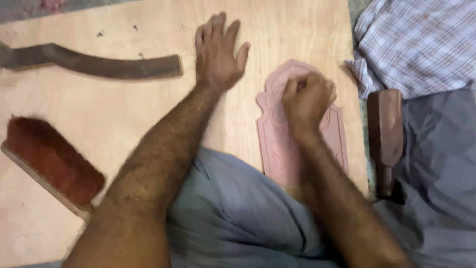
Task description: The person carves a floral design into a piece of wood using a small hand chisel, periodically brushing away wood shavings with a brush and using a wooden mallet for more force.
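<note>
A flat pink slab (274,134) with an arched top and carved relief lies on a plywood board (124,104). My right hand (306,99) is curled into a fist pressing on the slab's upper middle; whether it holds a small tool is hidden by the fingers and blur. My left hand (218,52) lies flat on the bare board with fingers spread, just left of the slab and apart from it. My grey-clad knee (238,208) covers the slab's lower end.
A curved dark wooden piece (94,63) lies at the board's upper left. A brush with reddish bristles (52,161) rests at the left edge. A brown wooden mallet (386,134) sits right of the board on grey cloth, below a checked cloth (416,39).
</note>
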